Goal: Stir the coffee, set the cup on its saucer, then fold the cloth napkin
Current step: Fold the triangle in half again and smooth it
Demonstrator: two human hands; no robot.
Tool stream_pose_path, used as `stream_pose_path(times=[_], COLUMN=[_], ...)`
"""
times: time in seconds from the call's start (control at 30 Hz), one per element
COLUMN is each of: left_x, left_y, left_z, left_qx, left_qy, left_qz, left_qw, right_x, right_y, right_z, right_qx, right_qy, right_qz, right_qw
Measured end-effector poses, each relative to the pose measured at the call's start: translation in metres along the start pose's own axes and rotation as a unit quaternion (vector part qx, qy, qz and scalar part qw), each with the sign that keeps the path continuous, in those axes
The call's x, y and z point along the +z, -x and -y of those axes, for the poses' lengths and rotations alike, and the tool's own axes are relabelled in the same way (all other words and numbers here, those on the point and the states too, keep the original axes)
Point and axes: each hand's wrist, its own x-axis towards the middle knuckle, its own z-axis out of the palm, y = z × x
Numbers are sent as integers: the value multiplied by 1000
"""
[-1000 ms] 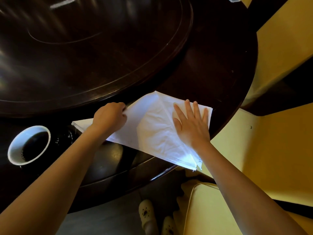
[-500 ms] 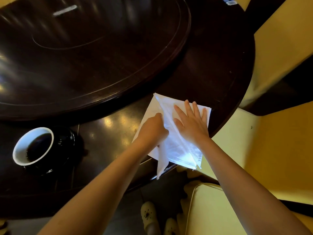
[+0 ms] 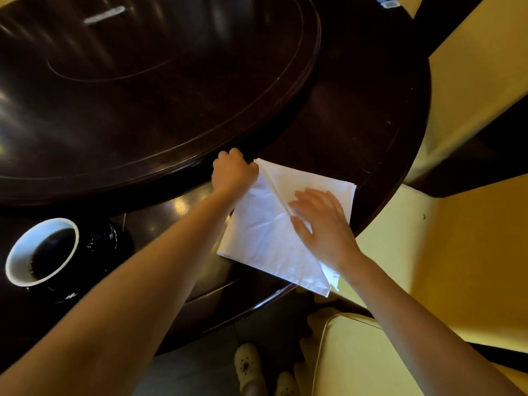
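**Both hands on the folded napkin**

Your left hand (image 3: 234,171) was clenched at the far corner of the cloth napkin (image 3: 265,241). Its fingers were curled and they gripped the cloth there, though the fingertips themselves were hidden under the hand. Your right hand (image 3: 323,224) was released and lay flat, with the fingers spread, and it pressed down on the right part of the napkin.

The white napkin lay on the dark table (image 3: 357,124), close to the edge nearest to you. It was already folded into layers. A straight diagonal crease ran from the far corner, just beside your left hand, to the fingers of your right hand. The near right corner of the cloth hung a little over the table edge.

Just behind your left hand was the rim of the big round turntable (image 3: 143,95) in the middle of the table. Far to the left, well apart from the napkin, the white cup (image 3: 20,258) stood on its black saucer (image 3: 103,238), with dark coffee (image 3: 51,252) in it.

On your right there was a yellow chair (image 3: 471,267). Below the table edge, a pair of pale shoes (image 3: 247,364) was visible on the floor.
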Motion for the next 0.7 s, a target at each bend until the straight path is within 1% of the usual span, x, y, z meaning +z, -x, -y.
stream_pose_path(times=[0.07, 0.13, 0.2, 0.27, 0.37, 0.47, 0.53, 0.6, 0.7], left_x=[1, 2, 3, 3, 4, 6, 8, 9, 9], left_y=[-13, -23, -30, -34, -41, -45, -46, -46, -50], left_z=[3, 5, 5, 1, -1, -3, -4, -3, -2], left_qx=[-18, -29, -28, -21, -29, -40, -47, -49, -50], left_qy=[19, 48, 70, 71, 67, 64, 67, 73, 86], left_qz=[28, 42, 49, 64, 78, 77, 78, 79, 88], left_qw=[999, 998, 996, 995, 994, 994, 994, 993, 991], right_x=[-4, -4, -4, -2, 0, -1, -2, -1, 2], right_y=[15, 33, 50, 65, 76, 79, 82, 87, 92], right_z=[13, 23, 28, 29, 24, 19, 20, 21, 21], right_qx=[-30, -31, 1, 39, 67, 108, 156, 208, 253], right_qy=[7, 35, 51, 37, 27, -18, -55, -120, -205], right_qz=[-12, -22, -39, -52, -58, -61, -44, -22, -22], right_qw=[999, 999, 998, 997, 996, 992, 985, 970, 945])
